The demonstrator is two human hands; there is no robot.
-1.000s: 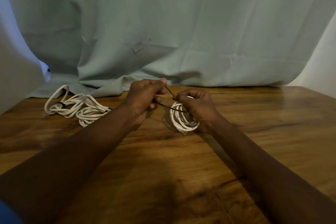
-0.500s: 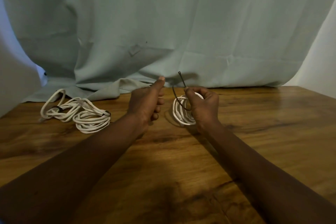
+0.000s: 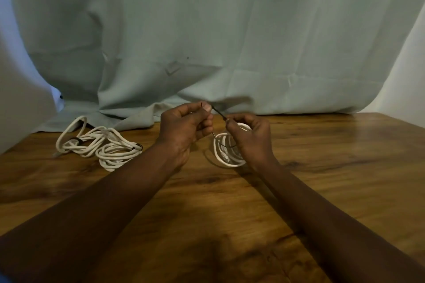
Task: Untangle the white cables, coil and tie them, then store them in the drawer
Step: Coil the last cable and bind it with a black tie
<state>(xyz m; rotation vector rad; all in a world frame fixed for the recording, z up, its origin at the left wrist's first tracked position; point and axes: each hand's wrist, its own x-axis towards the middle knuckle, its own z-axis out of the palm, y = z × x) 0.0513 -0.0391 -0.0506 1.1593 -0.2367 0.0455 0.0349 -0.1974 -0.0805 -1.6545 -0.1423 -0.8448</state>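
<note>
— Two hands on one thing, is that it?

— Yes. The left hand (image 3: 184, 126) and the right hand (image 3: 250, 138) are up close together over the brown wooden table (image 3: 322, 167), and both have hold of a thin dark wire tie (image 3: 219, 114).

— How do they hold it?

— The left hand is curled closed, pinching one end of the tie between thumb and forefinger at the top of the fist. The right hand pinches the tie just beside that, fingertip to thumb, with its other fingers bent. A short straight stretch of tie runs between the two pinches.

— And the cable?

— A small round coil of white cable (image 3: 226, 156) sits under the right hand, against its palm side and between the two wrists. The tie dips in a dark loop across the upper part of the coil. I cannot tell whether the coil lies on the table or hangs from the tie.

— Anything else about?

— A loose bundle of white cables (image 3: 99, 145) lies on the table well out beyond the left hand, clear of its forearm. Dark bands wrap it in two places. Behind both hands a pale green cloth backdrop (image 3: 230, 30) hangs down, its hem resting on the far edge of the table.
</note>
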